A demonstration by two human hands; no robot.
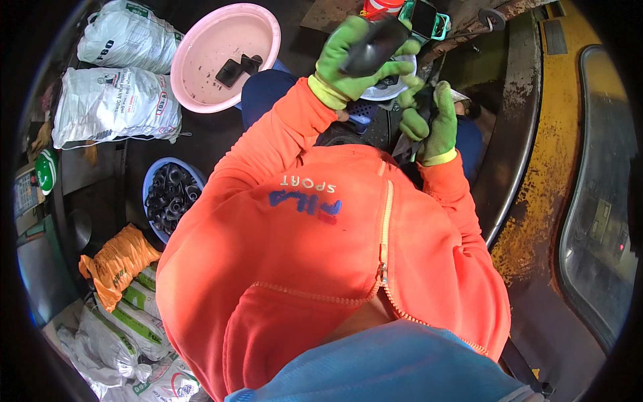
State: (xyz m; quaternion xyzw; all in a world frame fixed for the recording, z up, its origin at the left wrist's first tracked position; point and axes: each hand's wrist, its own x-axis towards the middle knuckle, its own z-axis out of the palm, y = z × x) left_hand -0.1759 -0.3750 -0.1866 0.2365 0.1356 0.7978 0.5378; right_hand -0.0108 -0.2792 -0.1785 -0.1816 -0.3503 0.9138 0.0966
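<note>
Left hand [362, 57], green-gloved, at 12 o'clock, closed round 1 dark rubber part [376, 47] above the white bowl [395, 90]. Right hand [435, 120] at 1 o'clock, curled on something dark; grip unclear. Best kept firm and steady over the bowl. Pink basin [201, 47] at 11, blue basin [153, 184] at 9.

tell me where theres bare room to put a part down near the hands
Most of the pink basin is bare, holding only two dark pieces. Dark floor lies open between it and the blue basin, which is full of black parts. Around the left hand and right hand it is crowded.
</note>
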